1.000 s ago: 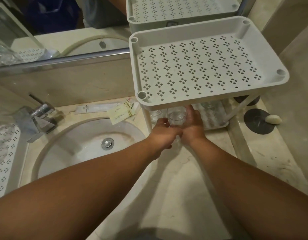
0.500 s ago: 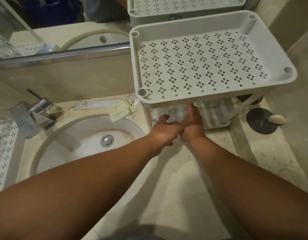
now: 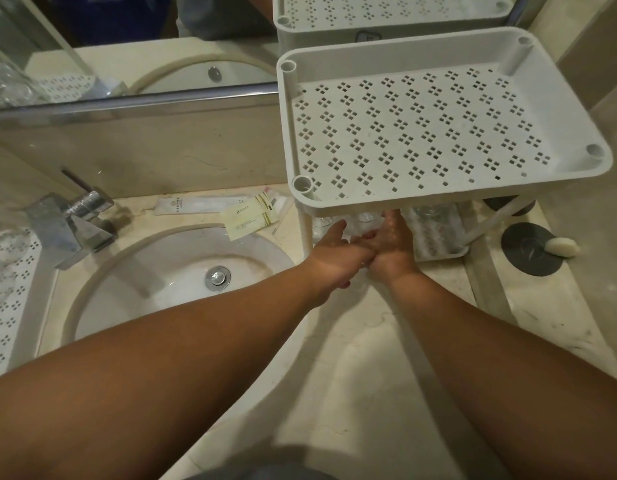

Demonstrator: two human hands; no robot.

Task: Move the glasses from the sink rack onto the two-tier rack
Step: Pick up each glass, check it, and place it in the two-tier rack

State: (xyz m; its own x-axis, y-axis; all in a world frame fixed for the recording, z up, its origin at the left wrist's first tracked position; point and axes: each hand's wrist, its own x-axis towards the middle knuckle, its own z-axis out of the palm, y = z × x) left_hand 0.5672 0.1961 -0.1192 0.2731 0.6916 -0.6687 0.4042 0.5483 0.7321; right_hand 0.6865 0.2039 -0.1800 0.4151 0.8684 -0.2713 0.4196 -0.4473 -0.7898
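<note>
The white two-tier rack stands on the counter right of the basin, its perforated upper tier bare. On the lower tier stand three clear glasses: one at the left, one in the middle, one further right. My left hand and my right hand reach under the upper tier on either side of the middle glass. The right fingers lie straight beside it and the left fingers are loose. The sink rack sits at the far left with a blurred glass on it.
A round basin with a chrome tap lies left of the rack. Paper sachets lie behind the basin. A dark round mat with a soap piece sits at the right. A mirror runs along the back wall.
The view has shifted slightly. Both hands have slid further under the upper tier with the middle glass, and the left fingers have loosened from it.
</note>
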